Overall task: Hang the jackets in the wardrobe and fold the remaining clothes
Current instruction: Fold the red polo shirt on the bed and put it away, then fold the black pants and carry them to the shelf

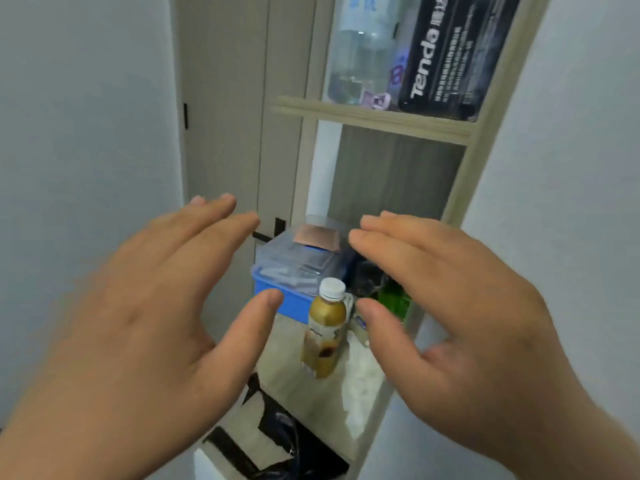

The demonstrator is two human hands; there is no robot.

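Note:
My left hand (pixel 162 317) and my right hand (pixel 446 313) are raised in front of me, backs up, fingers straight and spread, holding nothing. Between them I see the closed beige wardrobe door (pixel 225 98) with a black handle (pixel 273 230) at its right edge. No jackets or other clothes are in view.
Right of the door, open shelves (pixel 374 116) hold a blue box with a clear lid (pixel 294 271), a gold-labelled drink bottle (pixel 325 323), something green (pixel 393 299), a clear water bottle (pixel 360 46) and a black Tenda box (pixel 457 53). A black-and-white bag (pixel 270 441) lies below. White walls flank both sides.

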